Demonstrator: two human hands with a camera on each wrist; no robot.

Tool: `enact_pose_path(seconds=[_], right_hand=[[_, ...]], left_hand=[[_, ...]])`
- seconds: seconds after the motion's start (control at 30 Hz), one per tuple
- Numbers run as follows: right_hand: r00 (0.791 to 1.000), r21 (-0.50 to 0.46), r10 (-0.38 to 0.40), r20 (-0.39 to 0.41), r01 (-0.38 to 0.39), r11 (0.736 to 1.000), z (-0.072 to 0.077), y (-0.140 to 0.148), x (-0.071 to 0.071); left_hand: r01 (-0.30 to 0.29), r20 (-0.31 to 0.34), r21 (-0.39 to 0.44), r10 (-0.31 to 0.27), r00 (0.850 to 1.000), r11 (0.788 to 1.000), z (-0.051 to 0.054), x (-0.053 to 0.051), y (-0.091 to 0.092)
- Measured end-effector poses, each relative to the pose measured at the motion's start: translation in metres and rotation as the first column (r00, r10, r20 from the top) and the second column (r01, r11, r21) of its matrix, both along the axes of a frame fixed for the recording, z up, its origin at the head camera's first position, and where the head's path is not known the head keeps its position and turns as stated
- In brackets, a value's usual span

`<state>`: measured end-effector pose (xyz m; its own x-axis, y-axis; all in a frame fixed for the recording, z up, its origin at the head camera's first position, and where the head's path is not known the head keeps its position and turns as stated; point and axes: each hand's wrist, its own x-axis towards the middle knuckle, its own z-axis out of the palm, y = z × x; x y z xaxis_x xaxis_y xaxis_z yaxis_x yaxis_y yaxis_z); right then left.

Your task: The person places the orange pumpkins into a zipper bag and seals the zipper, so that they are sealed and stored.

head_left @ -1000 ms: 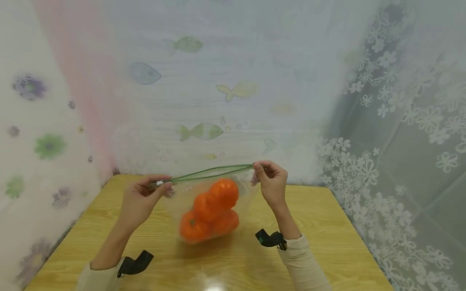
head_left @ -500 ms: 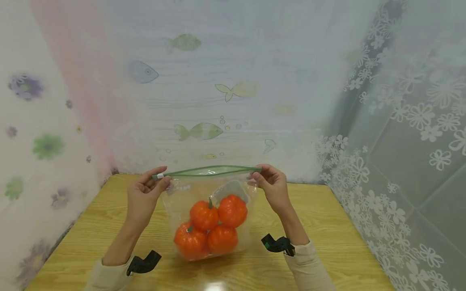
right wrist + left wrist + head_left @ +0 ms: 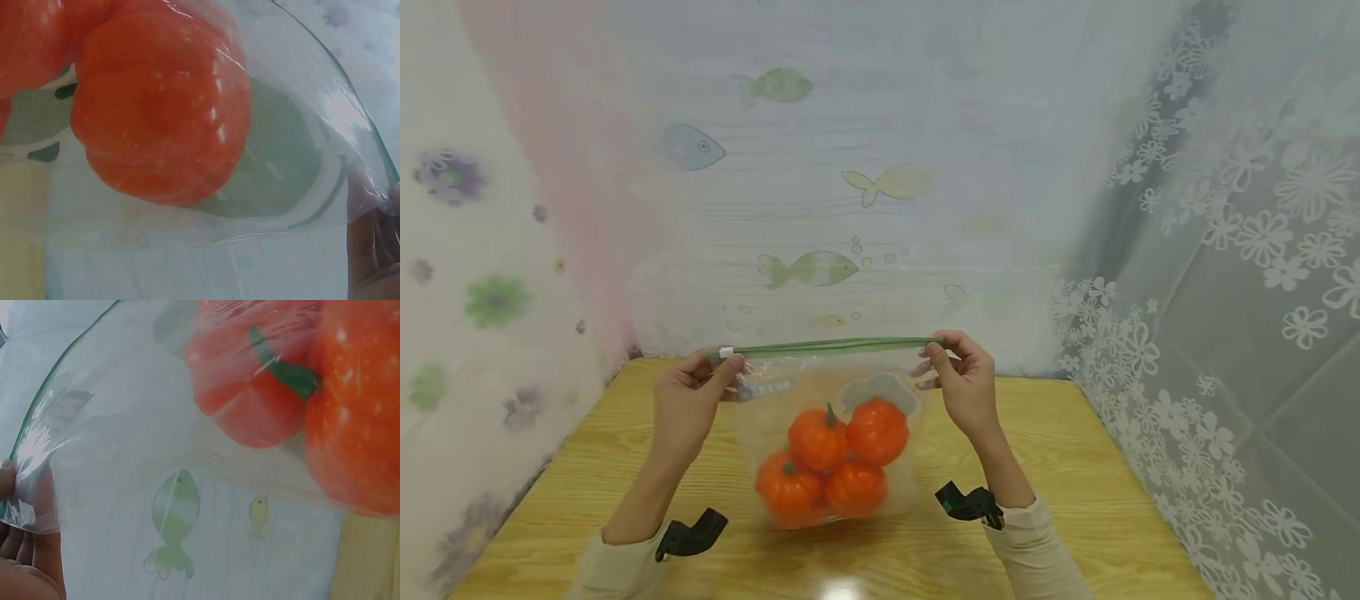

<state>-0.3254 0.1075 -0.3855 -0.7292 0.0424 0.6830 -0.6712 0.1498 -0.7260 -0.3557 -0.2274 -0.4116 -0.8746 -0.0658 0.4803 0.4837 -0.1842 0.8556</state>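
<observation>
In the head view a clear zip bag [image 3: 805, 382] hangs between both hands, its green zip strip [image 3: 842, 342] drawn nearly straight along the top. Several small orange pumpkins [image 3: 817, 440] with green stems lie in its lower part. My left hand [image 3: 685, 408] pinches the left top corner, by the white slider [image 3: 726, 352]. The right top corner is pinched by my right hand [image 3: 967, 387]. Both wrist views show the pumpkins close up through the plastic, with fingertips at the bag's corners. Whether the bag's bottom touches the table cannot be told.
A wooden table [image 3: 1060, 500] lies under the bag. Behind it hangs a pale curtain [image 3: 1000, 150] with printed fish. Flower-patterned sheets stand at the left [image 3: 497, 250] and right [image 3: 1262, 350]. Black wrist mounts [image 3: 692, 535] sit on both sleeves.
The bag has swung from tilted to facing me, spreading the pumpkins into view. Its mouth, parted earlier, has narrowed as the zip edges came together. Both hands keep their pinch.
</observation>
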Motion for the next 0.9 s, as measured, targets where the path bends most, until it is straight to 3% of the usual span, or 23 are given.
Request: enact_pose_path(seconds=[0.17,0.43,0.6,0.8,0.9], right_hand=[[0.998,0.0,-0.054,-0.041,0.054,0.999,-0.004,-0.007,-0.01],[0.991,-0.016,-0.13,-0.042,0.13,0.991,-0.011,-0.015,-0.027],[0.989,-0.013,-0.134,-0.062,0.133,0.991,-0.014,-0.014,-0.029],[0.986,-0.023,-0.15,-0.075,0.149,0.989,-0.017,-0.014,-0.03],[0.985,-0.025,-0.157,-0.075,0.156,0.987,-0.017,-0.014,-0.03]], left_hand=[[0.046,-0.016,0.074,-0.045,0.999,0.996,-0.002,-0.018,-0.003],[0.224,-0.038,0.102,-0.221,0.974,0.969,-0.017,-0.041,-0.016],[0.198,-0.051,0.129,-0.193,0.98,0.972,-0.017,-0.04,-0.014],[0.176,-0.123,0.155,-0.158,0.98,0.972,-0.017,-0.037,-0.01],[0.151,-0.115,0.144,-0.135,0.984,0.978,-0.016,-0.036,-0.009]])
